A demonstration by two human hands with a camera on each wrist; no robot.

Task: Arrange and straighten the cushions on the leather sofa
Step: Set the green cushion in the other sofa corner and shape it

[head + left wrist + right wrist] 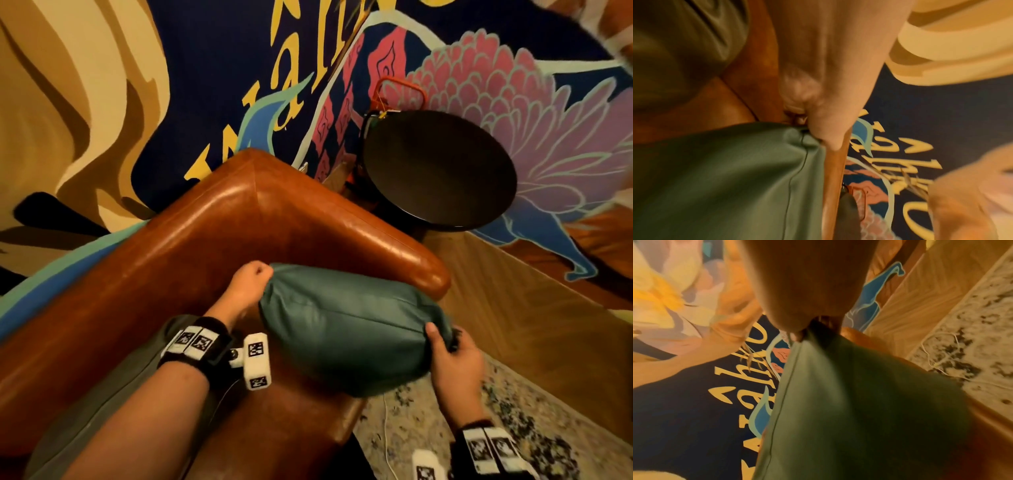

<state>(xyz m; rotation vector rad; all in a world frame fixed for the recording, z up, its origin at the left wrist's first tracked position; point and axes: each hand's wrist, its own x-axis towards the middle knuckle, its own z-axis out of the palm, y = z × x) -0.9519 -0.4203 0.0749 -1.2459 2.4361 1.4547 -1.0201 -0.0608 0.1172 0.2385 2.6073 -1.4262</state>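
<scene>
A teal-green leather cushion lies against the right arm of the brown leather sofa. My left hand grips the cushion's far left corner, fingers curled round it; the left wrist view shows the same hand pinching the green cushion at its seam. At the near right corner, my right hand holds the cushion with the thumb on top. The right wrist view shows this hand gripping the bunched corner of the cushion. A grey-green cushion lies on the seat under my left forearm.
A dark round side table stands just beyond the sofa arm, close to the muralled wall. A speckled rug with a thin white cable covers the wooden floor to the right of the sofa.
</scene>
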